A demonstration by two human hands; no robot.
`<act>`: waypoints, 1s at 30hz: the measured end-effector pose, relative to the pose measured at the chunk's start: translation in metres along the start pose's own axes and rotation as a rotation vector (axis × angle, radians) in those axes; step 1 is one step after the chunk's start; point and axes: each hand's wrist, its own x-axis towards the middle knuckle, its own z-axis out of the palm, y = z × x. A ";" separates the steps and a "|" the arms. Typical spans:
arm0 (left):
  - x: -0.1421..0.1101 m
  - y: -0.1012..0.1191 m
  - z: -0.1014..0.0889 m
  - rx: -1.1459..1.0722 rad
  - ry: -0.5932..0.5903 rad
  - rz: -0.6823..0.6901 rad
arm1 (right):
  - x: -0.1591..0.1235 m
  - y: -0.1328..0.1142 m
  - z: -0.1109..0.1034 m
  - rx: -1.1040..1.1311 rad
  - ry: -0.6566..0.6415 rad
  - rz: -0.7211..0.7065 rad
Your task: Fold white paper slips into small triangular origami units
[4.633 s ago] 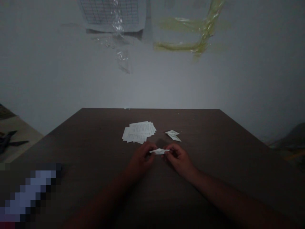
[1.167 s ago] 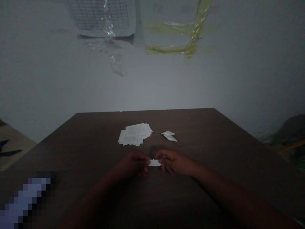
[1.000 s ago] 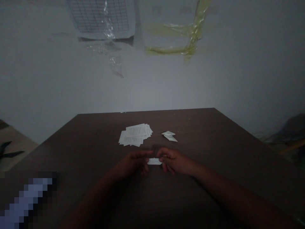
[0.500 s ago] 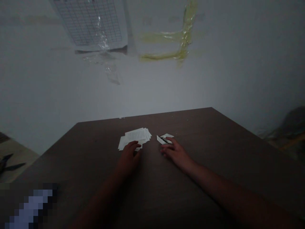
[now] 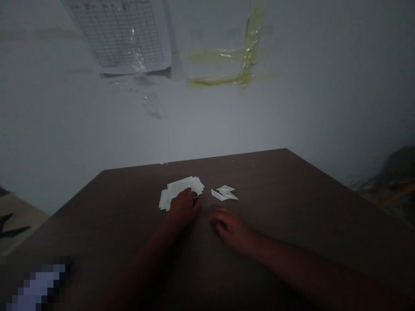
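Observation:
A loose pile of small white paper sheets, with fine print on the top one, lies spread on the brown table. My left hand rests over the pile's near right side, fingers spread on the paper and the thumb off to the right. To the right of the pile lie several small folded white papers in a loose cluster. My right hand is just in front of this cluster, apart from it. Its fingers are loosely curled with a gap to the thumb, slightly blurred, and nothing shows in them.
The table's far edge runs along a pale wall. On the wall hang a sheet with a printed grid and yellowed tape strips. A blurred-out pale object is at the lower left. Dark items show beyond the table's left side.
My right hand has let go of the folded paper and drawn back toward me, its fingers curling. My left hand has moved farther onto the pile. The view has tilted slightly.

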 end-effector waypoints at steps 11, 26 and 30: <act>0.002 -0.013 0.019 0.004 0.053 0.027 | 0.001 -0.004 -0.009 -0.254 -0.149 -0.262; -0.005 -0.010 -0.006 -0.078 0.206 0.111 | 0.027 0.023 -0.038 -0.476 -0.031 -0.896; -0.033 0.017 -0.013 -0.081 0.116 0.130 | 0.021 0.016 -0.038 -0.487 -0.021 -0.632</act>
